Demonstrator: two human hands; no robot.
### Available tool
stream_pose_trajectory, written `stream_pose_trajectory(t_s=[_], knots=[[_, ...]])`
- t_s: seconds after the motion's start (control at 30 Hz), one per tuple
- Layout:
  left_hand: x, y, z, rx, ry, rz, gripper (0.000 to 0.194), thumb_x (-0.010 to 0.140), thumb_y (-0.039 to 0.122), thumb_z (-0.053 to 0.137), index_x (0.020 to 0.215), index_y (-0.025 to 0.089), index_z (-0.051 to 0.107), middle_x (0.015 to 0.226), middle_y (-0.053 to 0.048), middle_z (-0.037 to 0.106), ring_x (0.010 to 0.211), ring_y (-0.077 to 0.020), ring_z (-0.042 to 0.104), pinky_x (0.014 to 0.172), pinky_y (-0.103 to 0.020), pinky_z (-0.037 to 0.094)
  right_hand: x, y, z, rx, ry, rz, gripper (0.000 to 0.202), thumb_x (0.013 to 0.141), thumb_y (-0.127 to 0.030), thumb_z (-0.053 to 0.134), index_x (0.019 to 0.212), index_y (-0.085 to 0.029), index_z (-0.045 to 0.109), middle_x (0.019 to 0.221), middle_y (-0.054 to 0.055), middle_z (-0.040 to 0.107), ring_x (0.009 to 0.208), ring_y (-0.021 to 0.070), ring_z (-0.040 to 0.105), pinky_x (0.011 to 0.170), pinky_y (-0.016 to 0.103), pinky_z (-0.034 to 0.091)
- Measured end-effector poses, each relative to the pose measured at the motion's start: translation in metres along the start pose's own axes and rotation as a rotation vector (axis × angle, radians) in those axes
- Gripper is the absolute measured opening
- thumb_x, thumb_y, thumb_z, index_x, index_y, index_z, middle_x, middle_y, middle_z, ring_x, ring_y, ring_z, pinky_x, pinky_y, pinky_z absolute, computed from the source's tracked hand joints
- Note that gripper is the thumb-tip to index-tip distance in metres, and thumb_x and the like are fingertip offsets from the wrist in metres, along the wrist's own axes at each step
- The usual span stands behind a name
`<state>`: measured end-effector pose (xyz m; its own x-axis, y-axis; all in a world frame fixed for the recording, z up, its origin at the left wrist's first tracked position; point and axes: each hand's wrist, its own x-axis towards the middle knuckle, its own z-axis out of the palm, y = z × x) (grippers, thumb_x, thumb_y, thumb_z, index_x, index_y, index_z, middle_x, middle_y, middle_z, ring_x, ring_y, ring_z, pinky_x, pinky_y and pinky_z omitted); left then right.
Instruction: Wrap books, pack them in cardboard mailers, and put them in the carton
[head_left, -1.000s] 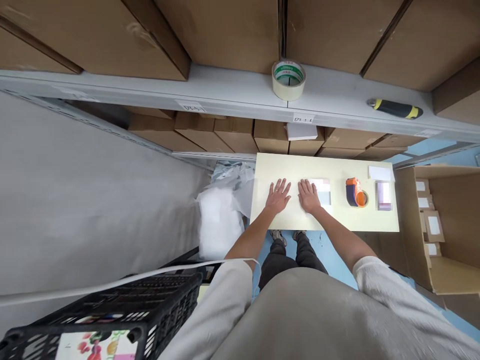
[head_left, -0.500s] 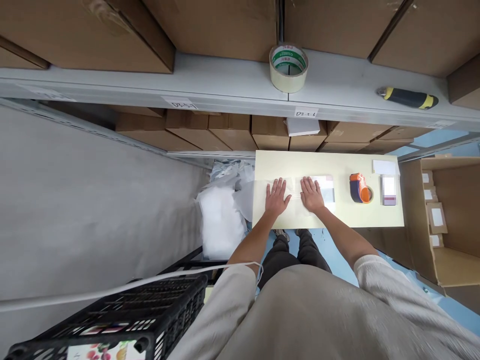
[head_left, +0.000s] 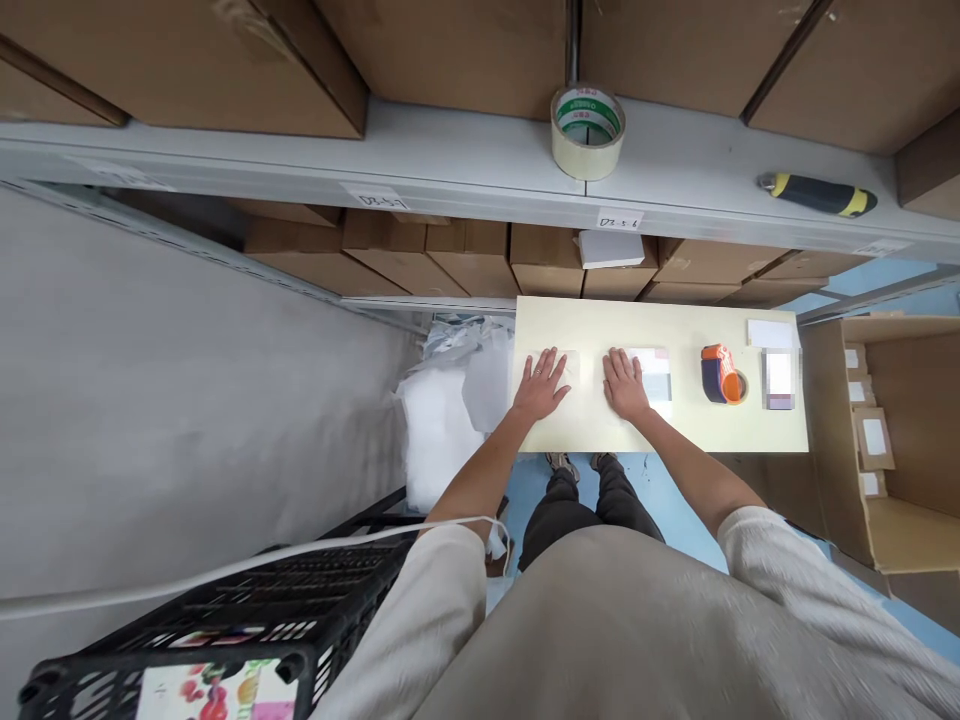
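Observation:
My left hand (head_left: 541,385) lies palm down with its fingers spread, towards the left end of the pale yellow tabletop (head_left: 705,430). Under and beside it is a thin, see-through sheet (head_left: 572,368), whose outline is faint. Flat by the left edge of a white, grey-banded flat package (head_left: 654,376) rests my right hand (head_left: 624,386), fingers stretched out. Whether its fingers touch the package is hard to see. Further right stand an orange and dark blue tape dispenser (head_left: 721,375) and a small white-topped box (head_left: 778,378).
White plastic bags (head_left: 442,440) are heaped left of the table. A black crate (head_left: 315,610) stands at lower left, an open carton (head_left: 840,420) at right. The shelf above carries a tape roll (head_left: 589,150), a yellow-black cutter (head_left: 821,194) and cartons (head_left: 465,60).
My left hand has slid left, away from the right one. The sheet's right edge now ends nearer my left hand. My right hand has barely moved.

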<state>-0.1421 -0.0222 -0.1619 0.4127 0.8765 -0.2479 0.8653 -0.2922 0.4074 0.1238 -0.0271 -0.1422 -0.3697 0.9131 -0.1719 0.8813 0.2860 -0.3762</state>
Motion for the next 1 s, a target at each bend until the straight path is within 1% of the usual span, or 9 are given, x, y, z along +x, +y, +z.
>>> stream_pose_trajectory(t_s=[0.13,0.23,0.37,0.47,0.53,0.7,0.77,0.9,1.0], knots=[[-0.005,0.004,-0.005,-0.037,0.029,0.014,0.069,0.112,0.039,0.034,0.177,0.021,0.018,0.186,-0.010,0.009,0.172,-0.0290,0.007,0.139,-0.056,0.008,0.003,-0.037,0.005,0.033,-0.085,-0.135,0.061,0.104,-0.023,0.045,0.164,-0.018,0.047,0.170,0.019,0.044,0.154,0.0402,0.038,0.126,0.063,0.028],[-0.023,0.012,-0.004,-0.060,0.093,-0.098,0.066,0.111,0.033,0.032,0.175,0.022,0.023,0.186,-0.010,0.013,0.171,-0.0312,0.014,0.137,-0.054,0.018,0.004,-0.060,0.015,0.036,-0.130,-0.120,0.051,0.105,-0.032,0.051,0.154,-0.019,0.057,0.157,0.021,0.054,0.136,0.0414,0.048,0.114,0.058,0.040],[-0.053,0.022,0.000,-0.065,0.068,-0.314,0.060,0.111,0.039,0.037,0.168,0.021,0.037,0.174,-0.017,0.039,0.157,-0.0394,0.036,0.127,-0.054,0.033,0.006,-0.070,0.023,0.009,-0.109,-0.079,0.037,0.105,-0.029,0.051,0.138,-0.020,0.067,0.138,0.020,0.061,0.123,0.0391,0.051,0.104,0.054,0.045],[-0.067,0.023,-0.001,-0.057,-0.009,-0.305,0.043,0.112,0.031,0.036,0.147,0.022,0.060,0.147,-0.017,0.061,0.140,-0.0358,0.051,0.119,-0.049,0.041,0.010,-0.075,0.026,-0.013,-0.148,-0.094,0.030,0.103,-0.020,0.048,0.123,-0.019,0.071,0.127,0.018,0.064,0.115,0.0354,0.056,0.097,0.048,0.048],[-0.072,0.019,-0.006,-0.051,-0.030,-0.282,0.040,0.112,0.024,0.033,0.134,0.021,0.067,0.134,-0.017,0.066,0.133,-0.0333,0.056,0.116,-0.047,0.043,0.013,-0.084,0.029,-0.027,-0.178,-0.108,0.029,0.101,-0.015,0.048,0.118,-0.019,0.072,0.122,0.017,0.066,0.112,0.0332,0.059,0.095,0.045,0.049],[-0.097,-0.004,-0.023,-0.090,0.043,-0.404,0.041,0.113,0.022,0.030,0.135,0.020,0.064,0.138,-0.015,0.063,0.116,-0.0283,0.066,0.104,-0.042,0.052,0.026,-0.129,0.044,0.015,-0.243,-0.137,0.030,0.102,-0.012,0.047,0.120,-0.019,0.070,0.119,0.013,0.069,0.103,0.0275,0.065,0.089,0.037,0.053],[-0.113,-0.019,-0.030,-0.114,0.058,-0.467,0.040,0.113,0.021,0.031,0.137,0.020,0.062,0.137,-0.015,0.065,0.115,-0.0281,0.068,0.104,-0.041,0.052,0.034,-0.153,0.050,0.062,-0.252,-0.178,0.031,0.103,-0.013,0.047,0.124,-0.019,0.070,0.121,0.012,0.070,0.106,0.0256,0.067,0.092,0.035,0.054],[-0.151,-0.058,-0.037,-0.085,0.151,-0.559,0.047,0.107,0.016,0.037,0.150,0.011,0.057,0.159,-0.021,0.056,0.141,-0.0327,0.058,0.123,-0.043,0.041,0.049,-0.197,0.058,0.119,-0.198,-0.297,0.038,0.101,-0.015,0.049,0.134,-0.019,0.068,0.133,0.013,0.068,0.120,0.0256,0.066,0.106,0.037,0.054],[-0.180,-0.086,-0.036,-0.066,0.180,-0.660,0.064,0.101,0.018,0.047,0.163,0.005,0.044,0.170,-0.027,0.044,0.155,-0.0394,0.045,0.133,-0.053,0.027,0.055,-0.220,0.061,0.117,-0.201,-0.351,0.040,0.100,-0.016,0.048,0.135,-0.019,0.068,0.136,0.013,0.066,0.121,0.0254,0.066,0.108,0.037,0.053]])
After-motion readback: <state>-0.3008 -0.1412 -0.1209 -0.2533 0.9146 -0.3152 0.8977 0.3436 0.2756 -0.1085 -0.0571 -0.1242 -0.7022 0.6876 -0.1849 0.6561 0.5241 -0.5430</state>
